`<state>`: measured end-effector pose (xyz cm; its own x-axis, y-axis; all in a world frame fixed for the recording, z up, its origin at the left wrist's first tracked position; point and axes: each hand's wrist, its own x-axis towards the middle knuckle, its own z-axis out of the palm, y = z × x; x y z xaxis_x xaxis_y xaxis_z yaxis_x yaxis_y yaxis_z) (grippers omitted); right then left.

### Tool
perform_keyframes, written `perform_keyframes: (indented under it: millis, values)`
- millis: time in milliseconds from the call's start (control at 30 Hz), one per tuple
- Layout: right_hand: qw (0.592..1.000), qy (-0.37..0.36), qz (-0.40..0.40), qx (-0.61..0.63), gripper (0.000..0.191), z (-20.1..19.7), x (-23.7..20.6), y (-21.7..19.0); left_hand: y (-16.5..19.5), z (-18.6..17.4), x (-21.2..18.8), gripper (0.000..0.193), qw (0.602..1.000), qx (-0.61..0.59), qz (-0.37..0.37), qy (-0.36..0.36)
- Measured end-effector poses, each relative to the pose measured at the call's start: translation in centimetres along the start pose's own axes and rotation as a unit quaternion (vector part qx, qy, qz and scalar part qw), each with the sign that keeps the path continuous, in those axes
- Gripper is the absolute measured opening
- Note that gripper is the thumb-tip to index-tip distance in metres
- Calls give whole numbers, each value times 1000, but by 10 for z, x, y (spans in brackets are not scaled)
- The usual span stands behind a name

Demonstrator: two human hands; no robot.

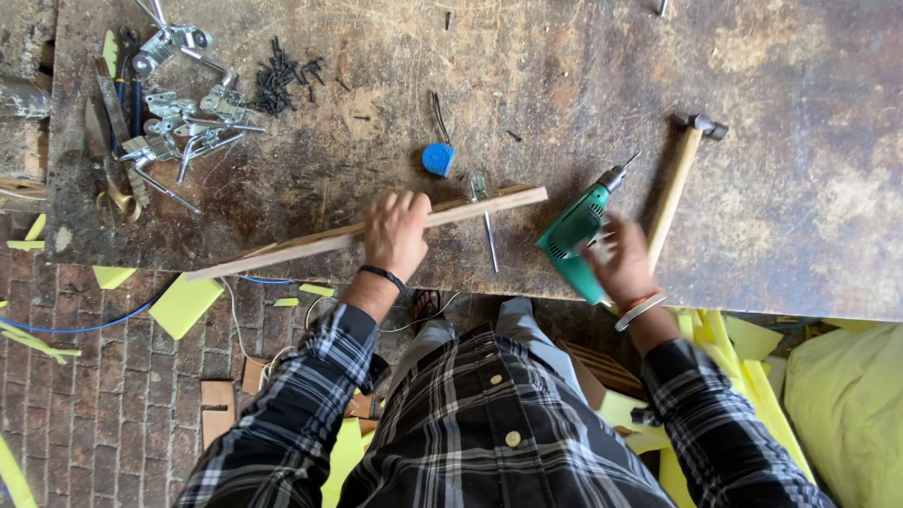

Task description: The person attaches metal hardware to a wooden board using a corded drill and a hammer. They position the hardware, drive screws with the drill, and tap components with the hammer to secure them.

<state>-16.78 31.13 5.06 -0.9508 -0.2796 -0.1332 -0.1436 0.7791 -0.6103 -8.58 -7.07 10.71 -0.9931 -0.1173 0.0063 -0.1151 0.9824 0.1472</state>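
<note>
While I watch from afar, these lines hold what matters.
Left hand (395, 233): my grip is clenched over the strip (376, 232), pressing it flat on the table (564, 85).
Strip: it lies slantwise along the near edge, its left end jutting past the table.
Right hand (623, 261): blurred, at the drill's (574, 235) handle; I cannot tell whether my grip has closed.
Drill: it lies on the table, bit toward the strip's right end.
Advice: I judge it best to keep the strip pinned, fingers well apart from the bit.
Nearby: hammer (679, 179), blue tape (438, 158), screws (282, 73), brackets (179, 122).
</note>
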Motion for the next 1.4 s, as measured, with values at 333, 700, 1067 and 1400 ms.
perform_keyframes:
  millis: [333,700,1067,1400]
  values:
    - [996,4,29,-83,88,15,-33,-20,1,23,-91,14,992,-78,77,60]
    - [972,221,-49,-65,44,34,-93,-40,-11,81,-144,16,969,-28,236,70]
    - [967,245,69,29,34,83,-162,-100,1,93,-136,18,971,-64,227,27]
    - [986,148,-42,70,35,87,-79,-107,-49,63,-112,71,975,-130,113,-140]
